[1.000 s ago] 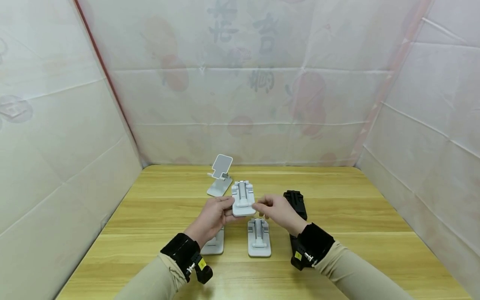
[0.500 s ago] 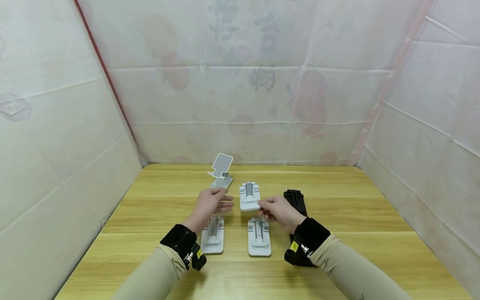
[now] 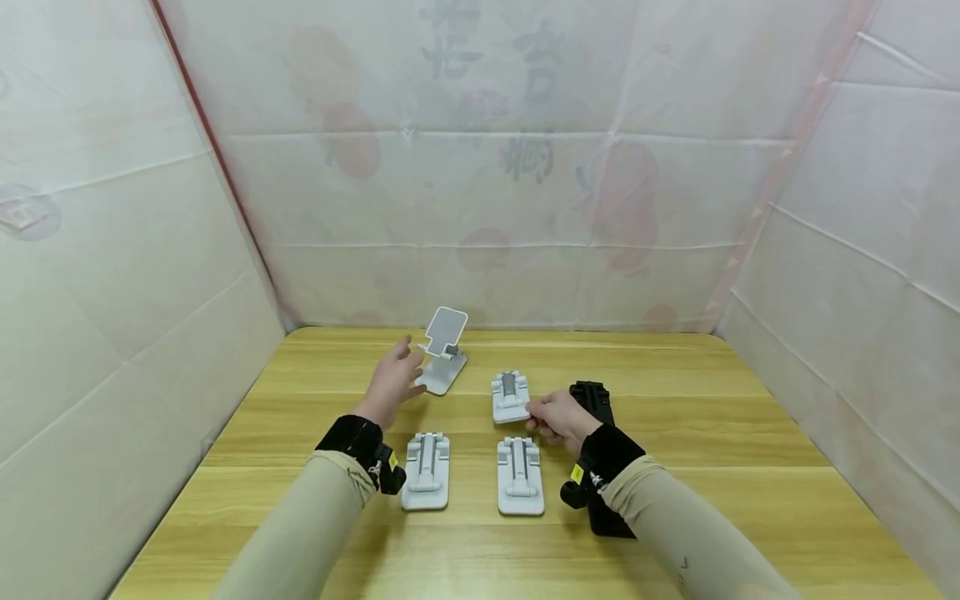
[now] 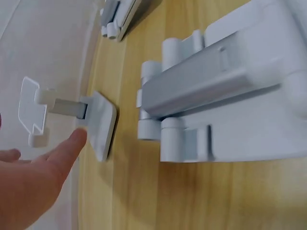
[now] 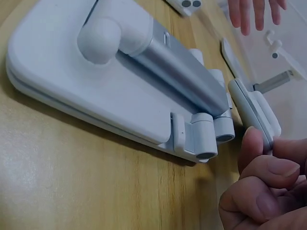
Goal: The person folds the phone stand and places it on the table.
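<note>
My right hand (image 3: 561, 417) pinches the near right corner of a folded white phone stand (image 3: 510, 397); in the right wrist view its thumb and forefinger grip the edge of that stand (image 5: 256, 112). I cannot tell whether the stand touches the table. My left hand (image 3: 390, 385) is empty, fingers spread, just left of an unfolded phone stand (image 3: 442, 375) with its plate raised. In the left wrist view a fingertip of the left hand (image 4: 43, 177) comes close to the unfolded stand (image 4: 101, 127); contact is unclear.
Two more folded white phone stands lie nearer me, one at left (image 3: 426, 473) and one at right (image 3: 520, 479). Black folded stands (image 3: 594, 402) lie partly under my right forearm. Pale sheeting (image 3: 480, 192) walls in the wooden table (image 3: 300, 433) at the back and sides.
My left hand has let go of the folded phone stand and moved away left and forward toward the unfolded one. The right hand has carried the folded stand slightly right and lower.
</note>
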